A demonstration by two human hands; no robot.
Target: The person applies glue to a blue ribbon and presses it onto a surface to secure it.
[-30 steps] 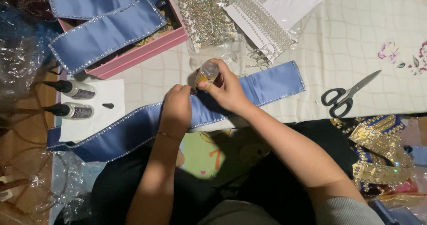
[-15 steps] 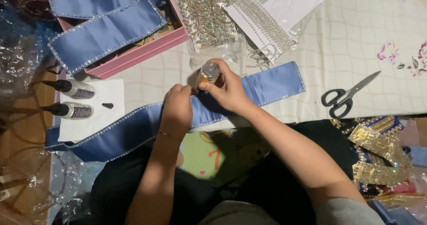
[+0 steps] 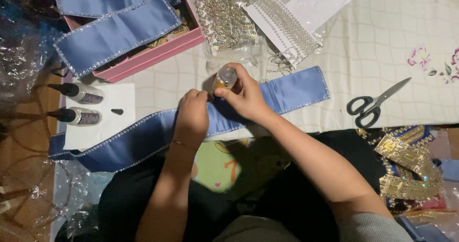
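Two hands on blue sash, right hand gripping glue bottle, left hand fisted, scissors well right.

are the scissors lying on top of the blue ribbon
No, the scissors lie apart on the cream cloth, to the right of the blue ribbon.

Surface: a cream quilted cloth with a floral print at right is covering the work area. Lying on it: pink box upper left; blue satin ribbon across centre; black-handled scissors at right; white paper sheet at left, bearing two glue bottles; rhinestone trim packets along top.
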